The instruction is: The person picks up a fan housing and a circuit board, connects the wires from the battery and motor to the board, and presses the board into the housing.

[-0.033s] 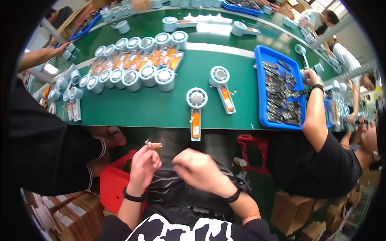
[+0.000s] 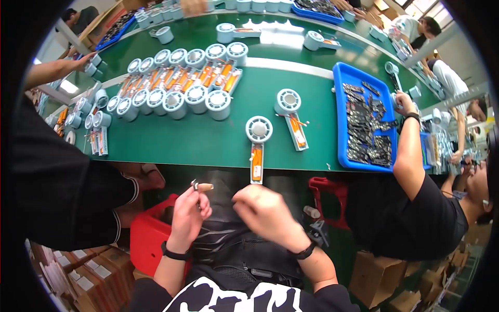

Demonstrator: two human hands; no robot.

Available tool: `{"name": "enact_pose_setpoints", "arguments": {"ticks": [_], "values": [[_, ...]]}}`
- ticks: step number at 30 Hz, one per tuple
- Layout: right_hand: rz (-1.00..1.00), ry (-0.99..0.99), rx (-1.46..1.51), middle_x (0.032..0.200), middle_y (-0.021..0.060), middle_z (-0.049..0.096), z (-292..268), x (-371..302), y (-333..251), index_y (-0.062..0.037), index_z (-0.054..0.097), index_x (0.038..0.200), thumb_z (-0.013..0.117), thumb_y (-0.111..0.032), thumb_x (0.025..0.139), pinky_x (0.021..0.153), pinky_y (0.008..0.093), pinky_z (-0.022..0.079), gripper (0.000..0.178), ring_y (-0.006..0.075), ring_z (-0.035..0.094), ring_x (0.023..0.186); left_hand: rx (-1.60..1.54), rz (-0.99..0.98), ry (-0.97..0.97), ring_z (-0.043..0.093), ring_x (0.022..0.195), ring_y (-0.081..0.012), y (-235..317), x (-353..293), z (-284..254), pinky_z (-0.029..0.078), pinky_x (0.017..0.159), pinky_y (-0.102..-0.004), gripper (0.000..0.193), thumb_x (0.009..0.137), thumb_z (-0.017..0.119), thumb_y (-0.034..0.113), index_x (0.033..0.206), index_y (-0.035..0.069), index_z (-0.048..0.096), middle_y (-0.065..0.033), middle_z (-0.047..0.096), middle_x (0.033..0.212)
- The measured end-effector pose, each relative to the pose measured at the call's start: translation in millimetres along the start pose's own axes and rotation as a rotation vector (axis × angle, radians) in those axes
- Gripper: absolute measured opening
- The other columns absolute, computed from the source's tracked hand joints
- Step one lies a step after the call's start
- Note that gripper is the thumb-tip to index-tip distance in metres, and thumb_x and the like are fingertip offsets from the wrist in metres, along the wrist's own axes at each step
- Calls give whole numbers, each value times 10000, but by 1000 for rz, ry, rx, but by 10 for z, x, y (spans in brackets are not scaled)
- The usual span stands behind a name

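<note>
My left hand [image 2: 190, 214] is raised over my lap, fingers curled round a small dark metallic piece [image 2: 195, 185] whose kind I cannot make out. A tan cover [image 2: 206, 187] sits on one of its fingertips. To its right, my right hand [image 2: 269, 214] has curled fingers, slightly blurred; whatever they may hold is hidden. Just beyond it, a light-blue handheld fan [image 2: 259, 129] lies at the table edge, its handle open over an orange battery [image 2: 257, 164]. Another such fan [image 2: 288, 101] rests farther right, with wires showing.
Rows of similar fans [image 2: 175, 104] cover the table's [image 2: 176, 143] left side. At right stands a blue tray [image 2: 340, 140] of black parts [image 2: 366, 125]. A co-worker's arm [image 2: 409, 140] reaches beside it; another person [image 2: 57, 182] stands left. Red stools [image 2: 148, 242] flank me.
The whole view has shifted slightly, with the table sitting a little farther right and lower. My right hand has moved slightly up and right, nearer the fan's handle.
</note>
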State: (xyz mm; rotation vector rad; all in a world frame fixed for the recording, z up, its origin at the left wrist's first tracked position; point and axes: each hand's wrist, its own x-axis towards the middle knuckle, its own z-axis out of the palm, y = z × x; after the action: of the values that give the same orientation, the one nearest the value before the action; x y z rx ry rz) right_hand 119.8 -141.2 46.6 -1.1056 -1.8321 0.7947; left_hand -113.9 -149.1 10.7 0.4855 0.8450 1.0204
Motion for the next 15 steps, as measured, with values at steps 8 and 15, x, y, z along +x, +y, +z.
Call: {"name": "enact_pose_setpoints", "arguments": {"ticks": [8, 15], "values": [[178, 190, -56, 949, 95, 670, -286, 464, 378, -8, 669, 982, 725, 58, 801, 672, 310, 546, 201, 187, 674, 754, 313, 23, -26, 435, 630, -39, 161, 338, 349, 350, 547, -203, 429, 1102, 440, 277, 1356, -53, 544, -5, 536, 839], [109, 230, -137, 985, 113, 671, -123, 464, 578, -35, 684, 1017, 723, 42, 817, 668, 338, 559, 218, 251, 688, 768, 659, 164, -67, 414, 645, -20, 90, 738, 556, 342, 552, -179, 422, 1101, 454, 258, 1364, -52, 569, 15, 521, 885]]}}
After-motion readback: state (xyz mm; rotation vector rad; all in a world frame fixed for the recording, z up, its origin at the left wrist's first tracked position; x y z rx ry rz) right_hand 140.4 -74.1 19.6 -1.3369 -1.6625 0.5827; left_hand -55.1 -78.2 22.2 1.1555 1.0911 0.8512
